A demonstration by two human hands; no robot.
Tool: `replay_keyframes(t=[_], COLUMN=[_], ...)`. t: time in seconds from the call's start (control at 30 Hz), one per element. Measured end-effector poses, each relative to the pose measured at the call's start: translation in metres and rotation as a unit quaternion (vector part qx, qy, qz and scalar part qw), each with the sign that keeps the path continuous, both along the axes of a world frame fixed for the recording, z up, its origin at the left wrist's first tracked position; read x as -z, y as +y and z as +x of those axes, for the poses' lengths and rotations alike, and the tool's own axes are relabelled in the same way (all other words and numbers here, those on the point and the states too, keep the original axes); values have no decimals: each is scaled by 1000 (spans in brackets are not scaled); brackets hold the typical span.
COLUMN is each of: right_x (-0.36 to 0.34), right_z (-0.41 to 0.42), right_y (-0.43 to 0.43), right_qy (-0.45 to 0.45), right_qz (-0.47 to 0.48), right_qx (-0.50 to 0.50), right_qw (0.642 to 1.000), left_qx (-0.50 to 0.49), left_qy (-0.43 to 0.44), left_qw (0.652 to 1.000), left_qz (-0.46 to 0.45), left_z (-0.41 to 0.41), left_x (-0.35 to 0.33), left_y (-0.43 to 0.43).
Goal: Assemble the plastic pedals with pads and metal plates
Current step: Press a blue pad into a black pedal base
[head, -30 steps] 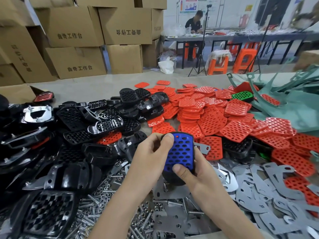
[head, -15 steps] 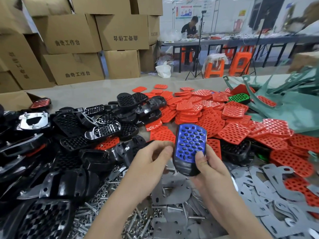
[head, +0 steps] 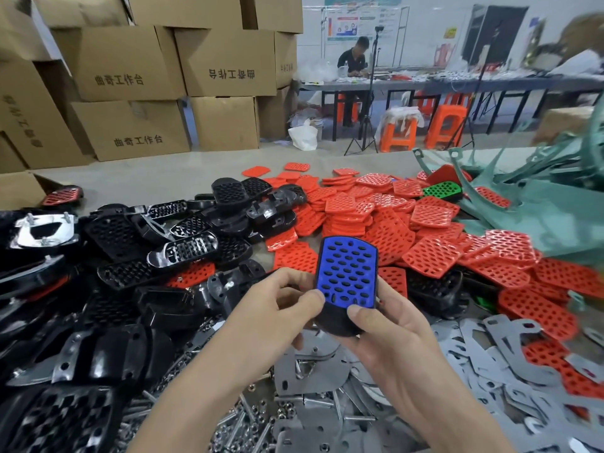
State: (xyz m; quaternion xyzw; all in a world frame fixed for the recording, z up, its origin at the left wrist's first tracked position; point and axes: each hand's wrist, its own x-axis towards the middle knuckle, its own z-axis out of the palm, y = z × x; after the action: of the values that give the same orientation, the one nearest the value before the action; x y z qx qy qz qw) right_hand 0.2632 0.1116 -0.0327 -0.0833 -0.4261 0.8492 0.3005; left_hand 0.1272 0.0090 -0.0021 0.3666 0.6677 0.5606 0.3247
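One blue-padded pedal (head: pixel 346 276) is counted. One green pad (head: pixel 443 191) is picked out plainly. Red pads (head: pixel 431 256), black pedals (head: pixel 117 237), grey metal plates (head: pixel 313 377) and bolts (head: pixel 235 420) are heaped too thick to be numbered. One seated person (head: pixel 354 58) and one white bag (head: pixel 302 137) are tallied.

Brown cardboard boxes (head: pixel 130 76) stack at your ten o'clock. At one o'clock, a long grey table (head: pixel 490 84) and orange plastic stools (head: pixel 446 125) front a white wall (head: pixel 425 34).

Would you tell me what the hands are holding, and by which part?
The left hand and right hand grip the black pedal by its lower end, thumbs on the blue pad.
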Motion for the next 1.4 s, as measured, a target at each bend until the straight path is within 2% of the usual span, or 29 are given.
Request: replay_keyframes(t=[0.27, 0.5, 0.57, 0.67, 0.83, 1.03, 1.13, 1.3, 1.4], right_x=[-2, 0, 1, -1, -5, 1, 3, 5, 7], right_z=[0, -4, -5, -5, -4, -10, -12, -16, -17], right_y=[0, 0, 3, 5, -4, -18, -20, -22, -23], right_qy=[-8, -17, -16, -5, -1, -7, -14, -27, -43], right_qz=[-5, -8, -41, -78, -63, -35, -23, -3, 28], right_qx=[-5, 44, 81, 119, 106, 73, 75, 83, 78], right_qw=[1000, 999, 996, 990, 992, 997, 997, 996, 996], left_qx=[3, -24, -57, -72, -52, -46, -65, -76, -74], left_qy=[-27, 5, 65, 254, 353, 520, 557, 596, 600], left_qw=[1000, 1000, 995, 949, 890, 808, 778, 751, 755], left_qz=[2, -11, -52, -172, -282, -271, -283, -274, -254], left_z=[3, 3, -6, -22, -10, 21, 24, 26, 26], left_x=[1, -3, -8, -21, -26, 23, 41, 43, 45], left_y=[-1, 0, -8, -27, -58, -73, -70, -63, -63])
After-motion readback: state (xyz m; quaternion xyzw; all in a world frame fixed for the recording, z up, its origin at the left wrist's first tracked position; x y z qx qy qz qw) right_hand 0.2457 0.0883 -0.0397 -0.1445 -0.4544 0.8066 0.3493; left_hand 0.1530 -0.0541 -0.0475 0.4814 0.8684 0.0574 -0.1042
